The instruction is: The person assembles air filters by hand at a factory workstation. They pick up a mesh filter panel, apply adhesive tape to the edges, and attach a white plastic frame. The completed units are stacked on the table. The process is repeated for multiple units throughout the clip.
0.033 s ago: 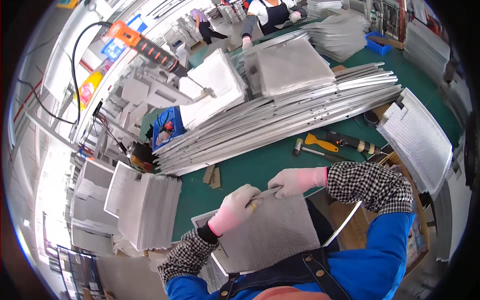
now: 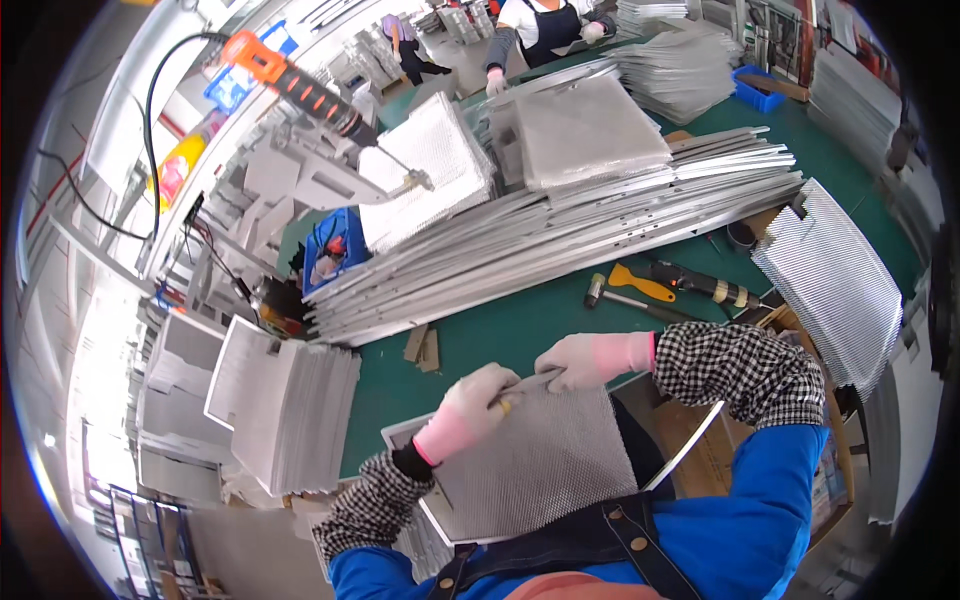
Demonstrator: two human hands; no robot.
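a: where is the mesh panel [image 2: 540, 465]?
b: flat on the green counter [image 2: 500, 340], at six o'clock, right in front of the person.
a: and the hands?
b: both gloved. the left hand [image 2: 470, 405] is closed around a small yellow-handled tool [image 2: 515, 392] at the panel's top edge. the right hand [image 2: 590, 358] is curled on the same edge, at one o'clock from the left, pinching a thin metal strip [image 2: 535, 380].
a: so which step is this?
b: it looks like fitting the edge strip onto the mesh.
a: what does the next move call for?
b: probably steady pressure along the edge, keeping the panel flat. the hammer [image 2: 625, 298] lies at twelve o'clock, near.
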